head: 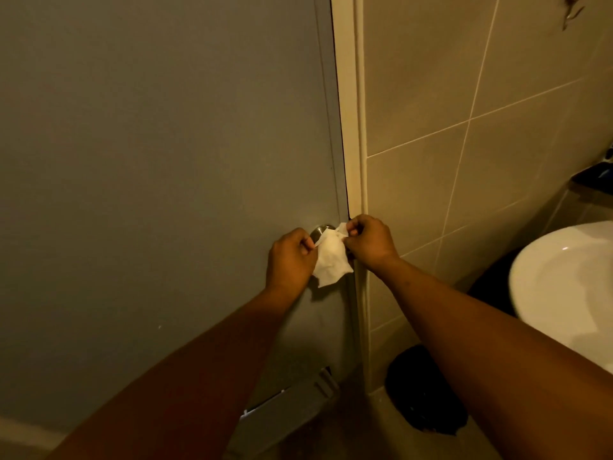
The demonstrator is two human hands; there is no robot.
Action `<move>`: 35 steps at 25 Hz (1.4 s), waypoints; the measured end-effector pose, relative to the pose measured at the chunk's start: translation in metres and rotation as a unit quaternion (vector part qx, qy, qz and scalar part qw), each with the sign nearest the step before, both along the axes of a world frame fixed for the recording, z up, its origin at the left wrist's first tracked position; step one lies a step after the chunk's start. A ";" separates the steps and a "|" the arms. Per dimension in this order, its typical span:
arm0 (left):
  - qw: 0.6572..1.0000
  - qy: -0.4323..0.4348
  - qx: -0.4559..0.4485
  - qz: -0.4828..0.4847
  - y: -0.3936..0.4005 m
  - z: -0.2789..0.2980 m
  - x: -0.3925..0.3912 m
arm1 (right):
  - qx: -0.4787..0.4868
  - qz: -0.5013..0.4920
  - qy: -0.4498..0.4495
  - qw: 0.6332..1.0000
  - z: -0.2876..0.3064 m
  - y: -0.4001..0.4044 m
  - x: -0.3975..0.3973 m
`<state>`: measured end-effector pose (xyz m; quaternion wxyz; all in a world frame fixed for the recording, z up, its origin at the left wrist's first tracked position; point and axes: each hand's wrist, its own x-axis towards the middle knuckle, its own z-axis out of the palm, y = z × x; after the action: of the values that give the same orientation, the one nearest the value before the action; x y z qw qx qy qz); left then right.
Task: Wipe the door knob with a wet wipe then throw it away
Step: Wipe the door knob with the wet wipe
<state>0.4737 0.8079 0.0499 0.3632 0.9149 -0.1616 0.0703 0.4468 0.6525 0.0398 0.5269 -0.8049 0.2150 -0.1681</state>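
Note:
A white wet wipe hangs spread in front of the door knob, a round silver knob on the grey door; only the knob's upper left part shows above the wipe. My left hand pinches the wipe's left top corner. My right hand pinches its right top corner, next to the door's edge. Both hands are at knob height, the wipe stretched between them.
The cream door frame runs down right of the knob, then a beige tiled wall. A white washbasin juts out at the right. A black bin with a bag stands on the floor below. A vent sits low in the door.

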 end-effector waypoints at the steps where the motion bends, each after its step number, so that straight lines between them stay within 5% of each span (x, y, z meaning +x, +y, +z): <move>1: 0.999 0.023 -0.041 -0.015 0.000 -0.005 -0.001 | 0.013 -0.001 -0.030 0.999 -0.003 0.000 -0.002; 6: 0.981 0.129 -0.137 -0.038 -0.002 -0.018 -0.001 | 0.013 0.018 -0.061 0.998 -0.012 0.005 -0.012; 15: 0.958 0.158 -0.240 -0.029 -0.006 -0.034 -0.005 | 0.065 0.022 -0.069 0.995 -0.022 0.014 -0.016; 20: 0.965 0.141 -0.219 0.006 -0.009 -0.038 -0.008 | 0.146 0.021 -0.013 0.989 -0.026 0.022 -0.019; 23: 0.977 0.074 -0.202 -0.008 -0.017 -0.033 -0.009 | 0.076 0.061 -0.035 0.995 -0.019 0.023 -0.021; 27: 0.956 0.175 -0.232 0.047 -0.013 -0.043 -0.013 | -0.113 0.140 -0.040 0.983 -0.013 0.022 -0.015; 30: 0.958 0.167 -0.229 0.052 -0.012 -0.046 -0.019 | 0.091 0.076 -0.020 0.993 -0.018 0.029 -0.015; 33: 0.968 0.119 -0.219 0.035 -0.016 -0.035 -0.018 | 0.325 0.033 -0.009 0.945 -0.022 0.035 -0.018; 35: 0.967 0.134 -0.213 0.042 -0.013 -0.034 -0.016 | 0.295 0.034 -0.011 0.955 -0.019 0.036 -0.020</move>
<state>0.4574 0.7945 0.0164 0.5648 0.8235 -0.0540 -0.0052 0.4271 0.6885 0.0208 0.7484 -0.6189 0.2215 -0.0883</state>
